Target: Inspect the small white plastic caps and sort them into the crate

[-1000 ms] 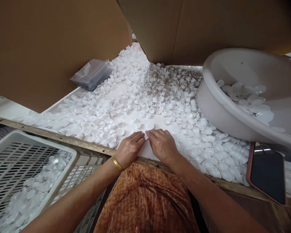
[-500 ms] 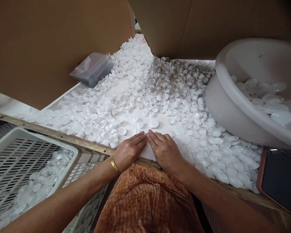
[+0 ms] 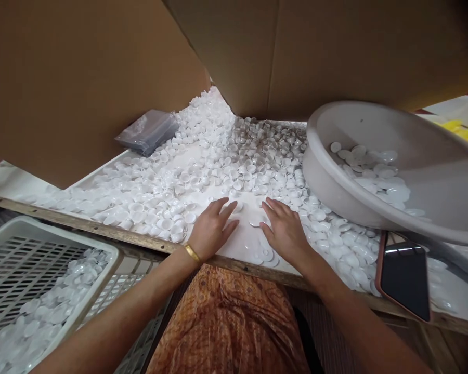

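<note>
My left hand [image 3: 213,228] hovers low over the white tabletop, fingers and thumb apart, nothing held. Beside its fingertips lies a small white piece [image 3: 237,206]. Across a gap, my right hand [image 3: 284,228] is open too, its fingers spread. A white disc [image 3: 255,222] sits right at its thumb and fingertips; whether they touch it I cannot tell. Between my wrists, near the table edge, a few flat white discs [image 3: 265,254] lie together. Small white cups [image 3: 171,218] heap up to the left, and saucer-like discs [image 3: 349,244] pile on the right.
A large pale basin [image 3: 315,156] holding white discs stands at the right, with a phone [image 3: 405,275] in front. Cardboard sheets [image 3: 237,57] rise behind. A plastic-wrapped packet [image 3: 148,131] lies back left. At lower left, a slatted crate [image 3: 115,259] contains white pieces.
My hands were together at the fingertips; now they are apart with fingers spread. Flat discs now show between my wrists. The view has turned to the right.
</note>
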`<move>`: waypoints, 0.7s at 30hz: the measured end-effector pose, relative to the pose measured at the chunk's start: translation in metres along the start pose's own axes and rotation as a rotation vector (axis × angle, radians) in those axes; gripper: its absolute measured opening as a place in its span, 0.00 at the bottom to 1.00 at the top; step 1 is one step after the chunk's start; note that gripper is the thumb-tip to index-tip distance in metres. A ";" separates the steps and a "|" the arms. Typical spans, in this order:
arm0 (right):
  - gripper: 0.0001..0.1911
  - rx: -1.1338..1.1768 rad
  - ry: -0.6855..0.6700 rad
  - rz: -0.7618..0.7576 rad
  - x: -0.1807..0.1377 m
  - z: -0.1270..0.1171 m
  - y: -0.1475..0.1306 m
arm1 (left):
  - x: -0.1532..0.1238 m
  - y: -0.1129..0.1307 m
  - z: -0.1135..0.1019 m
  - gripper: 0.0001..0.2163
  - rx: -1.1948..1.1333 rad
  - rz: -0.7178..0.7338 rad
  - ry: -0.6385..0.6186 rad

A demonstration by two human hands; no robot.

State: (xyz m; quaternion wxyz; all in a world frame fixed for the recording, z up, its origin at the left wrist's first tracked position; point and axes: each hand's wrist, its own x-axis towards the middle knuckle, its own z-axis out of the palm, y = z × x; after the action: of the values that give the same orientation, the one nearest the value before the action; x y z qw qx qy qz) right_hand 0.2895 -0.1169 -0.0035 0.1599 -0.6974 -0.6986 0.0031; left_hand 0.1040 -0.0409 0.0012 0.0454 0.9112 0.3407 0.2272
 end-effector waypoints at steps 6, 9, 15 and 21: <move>0.20 0.044 -0.064 -0.024 0.003 0.000 0.010 | 0.021 0.017 0.013 0.15 0.131 0.081 -0.144; 0.17 0.099 -0.011 -0.013 0.000 -0.002 0.014 | 0.011 0.029 0.004 0.10 0.102 0.075 -0.208; 0.13 0.215 0.024 -0.070 0.005 0.005 0.012 | 0.006 0.058 0.016 0.09 0.097 0.013 -0.453; 0.13 0.238 0.062 -0.095 0.011 0.006 0.001 | -0.005 0.048 0.000 0.06 -0.175 -0.216 -0.422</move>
State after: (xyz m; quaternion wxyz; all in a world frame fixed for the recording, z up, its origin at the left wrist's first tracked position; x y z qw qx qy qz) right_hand 0.2890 -0.1045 -0.0074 0.2632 -0.6394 -0.7202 0.0568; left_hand 0.1294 -0.0804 0.0112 0.2183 0.8893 0.3981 0.0546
